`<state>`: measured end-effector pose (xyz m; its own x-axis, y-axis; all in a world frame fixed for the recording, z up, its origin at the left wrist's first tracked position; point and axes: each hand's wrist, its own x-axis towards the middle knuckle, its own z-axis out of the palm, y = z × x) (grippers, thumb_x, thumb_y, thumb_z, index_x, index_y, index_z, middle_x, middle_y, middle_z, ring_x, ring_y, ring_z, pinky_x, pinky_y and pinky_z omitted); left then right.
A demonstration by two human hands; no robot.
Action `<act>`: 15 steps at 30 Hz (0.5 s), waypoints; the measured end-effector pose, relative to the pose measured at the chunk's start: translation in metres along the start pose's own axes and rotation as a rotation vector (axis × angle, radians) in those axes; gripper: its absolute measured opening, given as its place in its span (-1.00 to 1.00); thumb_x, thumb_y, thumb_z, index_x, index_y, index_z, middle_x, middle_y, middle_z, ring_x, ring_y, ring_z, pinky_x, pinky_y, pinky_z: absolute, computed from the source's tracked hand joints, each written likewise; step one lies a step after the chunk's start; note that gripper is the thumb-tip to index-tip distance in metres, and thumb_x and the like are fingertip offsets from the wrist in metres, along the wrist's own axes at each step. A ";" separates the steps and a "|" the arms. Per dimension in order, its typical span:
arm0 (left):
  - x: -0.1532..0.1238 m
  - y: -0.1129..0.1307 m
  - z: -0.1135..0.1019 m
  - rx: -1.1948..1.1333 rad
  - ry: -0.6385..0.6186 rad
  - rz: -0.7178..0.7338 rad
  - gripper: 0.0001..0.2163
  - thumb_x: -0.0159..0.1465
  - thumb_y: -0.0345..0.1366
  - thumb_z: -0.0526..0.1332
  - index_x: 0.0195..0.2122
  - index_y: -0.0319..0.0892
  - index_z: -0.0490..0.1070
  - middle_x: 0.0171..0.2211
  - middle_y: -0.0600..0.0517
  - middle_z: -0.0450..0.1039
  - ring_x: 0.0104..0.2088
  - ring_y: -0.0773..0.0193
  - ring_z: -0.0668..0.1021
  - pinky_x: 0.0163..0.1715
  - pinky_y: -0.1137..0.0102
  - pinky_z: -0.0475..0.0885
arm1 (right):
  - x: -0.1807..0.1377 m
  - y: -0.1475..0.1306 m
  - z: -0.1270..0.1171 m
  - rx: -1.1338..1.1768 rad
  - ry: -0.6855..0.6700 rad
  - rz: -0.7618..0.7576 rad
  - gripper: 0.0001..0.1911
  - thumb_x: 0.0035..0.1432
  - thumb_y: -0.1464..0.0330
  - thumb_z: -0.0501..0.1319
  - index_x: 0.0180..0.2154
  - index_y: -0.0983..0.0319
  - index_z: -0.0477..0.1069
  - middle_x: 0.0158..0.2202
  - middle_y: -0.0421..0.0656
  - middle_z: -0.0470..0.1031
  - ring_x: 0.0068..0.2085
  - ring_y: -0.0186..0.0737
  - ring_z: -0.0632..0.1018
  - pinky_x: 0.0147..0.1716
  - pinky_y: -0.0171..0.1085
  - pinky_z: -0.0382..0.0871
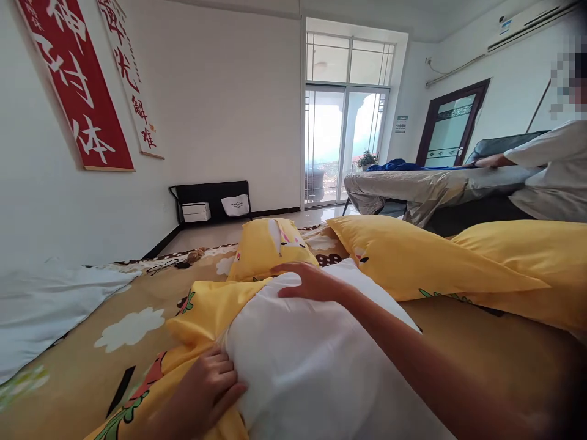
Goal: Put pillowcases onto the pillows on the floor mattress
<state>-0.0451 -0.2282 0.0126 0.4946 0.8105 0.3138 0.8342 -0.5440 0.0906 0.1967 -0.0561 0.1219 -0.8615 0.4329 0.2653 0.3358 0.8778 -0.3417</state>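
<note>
A white pillow (316,360) lies in front of me, partly inside a yellow patterned pillowcase (206,311). My left hand (208,388) grips the edge of the pillowcase where it meets the pillow's near corner. Flat on the far end of the pillow rests my right hand (307,282), fingers spread, pressing on it. Two more yellow pillows, one (268,244) behind and one (413,256) to the right, lie on the tan cartoon-print bedsheet (92,342).
A white sheet (41,305) lies at the left. Another person (554,171) in a light shirt leans over a grey-covered bed (426,186) at the right. Red banners (77,79) hang on the left wall; a black rack (211,198) stands by the glass door (342,146).
</note>
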 end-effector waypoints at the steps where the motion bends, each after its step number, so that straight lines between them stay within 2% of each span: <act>1: 0.002 0.006 -0.002 0.012 -0.013 0.010 -0.67 0.37 -0.29 -0.04 -0.57 -0.15 0.23 -0.54 0.03 0.42 -0.46 0.25 0.43 -0.37 0.32 0.24 | 0.006 0.013 0.002 -0.110 0.053 0.127 -0.36 0.08 0.08 0.28 0.15 0.21 0.31 0.12 -0.03 0.41 0.10 -0.06 0.43 0.08 -0.14 0.26; 3: 0.004 0.015 -0.008 0.001 -0.056 -0.041 -0.68 0.35 -0.26 -0.01 -0.57 -0.15 0.22 -0.52 0.02 0.42 -0.46 0.25 0.44 -0.38 0.33 0.25 | 0.013 0.030 0.019 -0.265 0.019 0.280 -0.30 0.01 0.00 0.29 0.08 0.30 0.37 0.04 0.07 0.46 0.07 0.07 0.45 0.06 -0.07 0.24; 5: 0.006 0.019 -0.015 -0.074 -0.091 -0.150 -0.71 0.34 -0.23 0.02 -0.54 -0.15 0.21 -0.49 0.03 0.42 -0.45 0.26 0.44 -0.40 0.37 0.27 | 0.013 0.036 0.043 -0.307 -0.034 0.322 -0.38 0.07 -0.03 0.22 -0.04 0.34 0.45 -0.09 0.06 0.53 -0.03 0.04 0.51 -0.04 -0.13 0.29; 6: 0.008 0.019 -0.018 -0.124 -0.077 -0.211 -0.74 0.34 -0.23 0.01 -0.51 -0.15 0.22 -0.46 0.03 0.41 -0.43 0.27 0.44 -0.40 0.40 0.29 | 0.012 0.034 0.053 -0.311 -0.030 0.329 -0.40 0.08 -0.04 0.20 -0.09 0.34 0.46 -0.14 0.05 0.55 -0.07 0.02 0.54 -0.09 -0.16 0.31; 8: 0.014 0.016 -0.023 -0.158 0.030 -0.311 -0.85 0.32 -0.30 -0.01 -0.38 -0.14 0.27 -0.35 0.01 0.41 -0.35 0.25 0.46 -0.33 0.39 0.35 | 0.010 0.026 0.068 -0.329 -0.001 0.361 -0.39 0.02 -0.06 0.24 -0.13 0.32 0.47 -0.18 0.05 0.56 -0.14 0.04 0.56 -0.18 -0.16 0.36; 9: 0.020 0.013 -0.024 -0.115 0.098 -0.354 -0.90 0.28 -0.35 0.01 -0.28 -0.15 0.29 -0.28 -0.03 0.41 -0.27 0.21 0.46 -0.25 0.35 0.37 | 0.010 0.019 0.071 -0.343 0.014 0.381 -0.39 -0.02 -0.07 0.26 -0.14 0.31 0.47 -0.21 0.05 0.57 -0.17 0.05 0.57 -0.23 -0.16 0.37; 11: 0.036 0.006 -0.025 0.080 0.182 -0.428 -0.71 0.17 -0.45 0.07 -0.06 -0.18 0.29 -0.09 -0.13 0.37 -0.09 0.06 0.43 -0.11 0.19 0.35 | 0.007 0.005 0.072 -0.384 0.047 0.402 -0.44 -0.01 -0.03 0.27 -0.15 0.28 0.46 -0.23 0.04 0.57 -0.20 0.06 0.57 -0.28 -0.16 0.38; 13: 0.057 -0.004 -0.026 0.299 0.150 -0.497 -0.53 0.10 -0.52 0.08 0.08 -0.20 0.24 0.02 -0.20 0.32 0.01 -0.07 0.38 -0.08 0.08 0.33 | 0.002 -0.009 0.070 -0.424 0.062 0.384 -0.53 0.03 0.03 0.27 -0.19 0.26 0.46 -0.24 0.01 0.58 -0.22 0.05 0.57 -0.29 -0.16 0.37; 15: 0.079 -0.014 -0.030 0.410 0.082 -0.568 -0.57 0.14 -0.56 0.01 0.06 -0.23 0.27 -0.01 -0.23 0.35 -0.02 -0.07 0.42 -0.16 0.12 0.37 | -0.005 -0.021 0.069 -0.452 0.068 0.347 -0.63 0.07 0.09 0.27 -0.22 0.25 0.45 -0.25 -0.02 0.58 -0.22 0.02 0.57 -0.28 -0.18 0.35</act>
<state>-0.0247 -0.1634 0.0643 -0.0511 0.9172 0.3952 0.9905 0.0972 -0.0974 0.1673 -0.0908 0.0662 -0.6505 0.7103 0.2689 0.7368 0.6761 -0.0037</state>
